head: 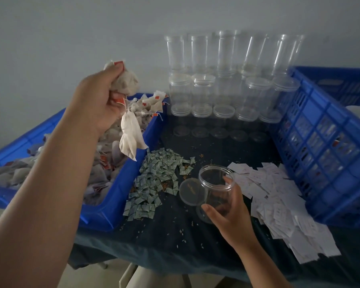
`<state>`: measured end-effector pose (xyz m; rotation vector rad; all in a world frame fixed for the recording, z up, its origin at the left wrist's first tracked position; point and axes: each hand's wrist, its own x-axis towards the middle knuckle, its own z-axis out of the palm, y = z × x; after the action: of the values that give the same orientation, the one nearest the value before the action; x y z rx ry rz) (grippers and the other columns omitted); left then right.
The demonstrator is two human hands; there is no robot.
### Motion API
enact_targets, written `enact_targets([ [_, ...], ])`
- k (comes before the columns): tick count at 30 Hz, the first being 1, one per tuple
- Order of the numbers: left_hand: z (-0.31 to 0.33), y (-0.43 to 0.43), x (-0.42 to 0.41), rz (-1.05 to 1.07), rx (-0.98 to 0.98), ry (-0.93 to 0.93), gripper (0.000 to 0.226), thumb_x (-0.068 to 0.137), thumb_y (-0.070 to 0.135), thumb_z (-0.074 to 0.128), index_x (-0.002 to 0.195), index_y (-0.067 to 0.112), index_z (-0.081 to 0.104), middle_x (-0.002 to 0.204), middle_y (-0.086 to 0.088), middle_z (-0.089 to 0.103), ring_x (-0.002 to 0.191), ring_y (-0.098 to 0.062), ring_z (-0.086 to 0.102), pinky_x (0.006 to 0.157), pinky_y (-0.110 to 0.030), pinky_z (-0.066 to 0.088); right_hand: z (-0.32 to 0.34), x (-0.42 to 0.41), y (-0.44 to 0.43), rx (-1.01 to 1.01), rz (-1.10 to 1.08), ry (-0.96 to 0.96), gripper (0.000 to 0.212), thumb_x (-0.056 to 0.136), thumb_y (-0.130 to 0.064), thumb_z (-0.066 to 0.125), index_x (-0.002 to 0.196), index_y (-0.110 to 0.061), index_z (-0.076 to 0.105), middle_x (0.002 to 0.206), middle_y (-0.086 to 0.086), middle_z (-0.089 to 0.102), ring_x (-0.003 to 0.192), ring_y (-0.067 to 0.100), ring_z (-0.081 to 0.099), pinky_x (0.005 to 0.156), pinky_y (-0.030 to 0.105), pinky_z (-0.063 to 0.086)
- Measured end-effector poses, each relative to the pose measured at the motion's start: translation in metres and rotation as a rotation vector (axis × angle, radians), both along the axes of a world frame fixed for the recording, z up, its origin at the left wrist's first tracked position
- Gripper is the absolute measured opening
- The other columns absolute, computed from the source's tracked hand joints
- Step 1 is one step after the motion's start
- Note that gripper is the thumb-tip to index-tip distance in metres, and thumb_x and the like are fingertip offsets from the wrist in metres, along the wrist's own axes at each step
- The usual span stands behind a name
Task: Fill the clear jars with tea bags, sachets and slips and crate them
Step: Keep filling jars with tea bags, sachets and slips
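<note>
Left hand [100, 96], high over the bin [116, 196], grips a clump of tea bags [128, 84], one of which dangles below the fist. The open jar [216, 192] lies down and to its right, low at the bench [175, 242], with its long axis near upright and its mouth up. Right hand [231, 215] curls round the jar's wall, and the lid [190, 191] lies just beside the jar. The left forearm slants forward and up.

I read the jar [215, 190] as clear, glossy plastic, and the tea bags [129, 84] as soft, wrinkled, matt fibre (paper or cloth, I cannot tell). The tub [121, 194] and the crate [324, 154] are smooth blue plastic with a slight sheen. The slips [279, 204] look like matt white paper, the sachets [156, 177] crinkled, and the worktop [175, 242] is covered in dark matt cloth.
</note>
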<state>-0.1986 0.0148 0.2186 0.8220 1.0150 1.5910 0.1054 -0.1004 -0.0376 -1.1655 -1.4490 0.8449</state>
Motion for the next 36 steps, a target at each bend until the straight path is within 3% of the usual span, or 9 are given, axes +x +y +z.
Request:
enact_targets([
  [4,0.013,-0.015,0.040,-0.131,0.004,-0.062,0.015,0.085,0.023,0.089,0.073,0.014,0.085,0.076,0.000,0.077,0.058,-0.002,0.056,0.050,-0.015,0.044,0.005,-0.001,-0.001,-0.007,0.012,0.003,0.079,0.077,-0.070,0.085,0.142,-0.061,0.042,0.128,-0.014,0.074,0.097,0.020,0.080,0.074,0.034,0.067],
  [10,0.000,-0.025,0.100,-0.339,0.010,0.049,0.027,0.093,0.027,0.081,0.069,0.017,0.086,0.077,0.002,0.077,0.067,-0.002,0.058,0.055,-0.015,0.048,0.004,-0.001,0.002,0.023,0.001,-0.042,0.083,0.080,-0.051,0.091,0.147,-0.052,0.042,0.134,-0.018,0.070,0.102,0.009,0.076,0.072,0.023,0.062],
  [16,-0.032,-0.035,0.147,-0.518,0.083,0.148,0.022,0.098,0.035,0.075,0.090,0.017,0.086,0.081,0.004,0.074,0.063,-0.002,0.055,0.057,-0.017,0.049,-0.004,0.002,0.002,-0.009,-0.001,-0.050,0.086,0.076,-0.068,0.088,0.146,-0.045,0.044,0.129,-0.017,0.072,0.106,0.012,0.076,0.079,0.033,0.066],
  [18,-0.045,-0.039,0.154,-0.531,0.110,0.310,0.022,0.098,0.039,0.073,0.102,0.020,0.081,0.083,0.005,0.076,0.065,-0.004,0.064,0.060,-0.017,0.053,-0.004,0.002,0.000,0.006,-0.020,-0.057,0.081,0.076,-0.069,0.087,0.142,-0.046,0.045,0.124,-0.018,0.073,0.101,0.010,0.077,0.075,0.029,0.066],
  [21,-0.065,-0.041,0.155,-0.442,0.180,0.810,0.019,0.099,0.052,0.068,0.104,0.035,0.074,0.094,0.010,0.078,0.083,-0.011,0.075,0.074,-0.029,0.062,-0.001,0.002,-0.002,0.019,-0.055,-0.012,0.074,0.077,-0.067,0.087,0.136,-0.047,0.047,0.123,-0.017,0.074,0.095,0.011,0.078,0.071,0.025,0.063],
  [24,-0.079,-0.039,0.149,-0.360,0.231,1.190,0.019,0.101,0.055,0.064,0.099,0.038,0.071,0.093,0.023,0.073,0.082,0.000,0.070,0.068,-0.025,0.052,0.000,0.004,-0.001,0.027,-0.046,0.090,0.080,0.080,-0.059,0.090,0.144,-0.042,0.047,0.126,-0.006,0.073,0.101,0.022,0.078,0.076,0.035,0.066],
  [27,-0.090,-0.039,0.139,-0.535,0.155,1.359,0.020,0.101,0.058,0.061,0.104,0.039,0.069,0.094,0.026,0.071,0.082,0.004,0.068,0.071,-0.028,0.051,0.002,0.005,-0.001,0.074,-0.065,0.058,0.082,0.080,-0.055,0.093,0.147,-0.043,0.047,0.134,-0.008,0.069,0.117,0.020,0.073,0.089,0.036,0.065],
  [30,-0.096,-0.043,0.131,-0.632,0.075,1.479,0.033,0.102,0.059,0.058,0.128,0.038,0.064,0.116,0.022,0.070,0.098,0.000,0.068,0.090,-0.036,0.058,0.003,0.004,-0.003,0.089,-0.071,-0.042,0.082,0.080,-0.054,0.093,0.148,-0.043,0.048,0.139,-0.015,0.066,0.125,0.012,0.068,0.095,0.030,0.061],
  [36,-0.105,-0.044,0.119,-0.517,0.065,1.712,0.042,0.102,0.058,0.055,0.101,0.018,0.068,0.094,0.002,0.070,0.082,-0.015,0.068,0.079,-0.042,0.058,0.004,0.002,-0.003,0.137,-0.083,-0.237,0.088,0.078,-0.059,0.090,0.151,-0.033,0.049,0.141,-0.019,0.062,0.128,0.010,0.063,0.101,0.037,0.058],
])
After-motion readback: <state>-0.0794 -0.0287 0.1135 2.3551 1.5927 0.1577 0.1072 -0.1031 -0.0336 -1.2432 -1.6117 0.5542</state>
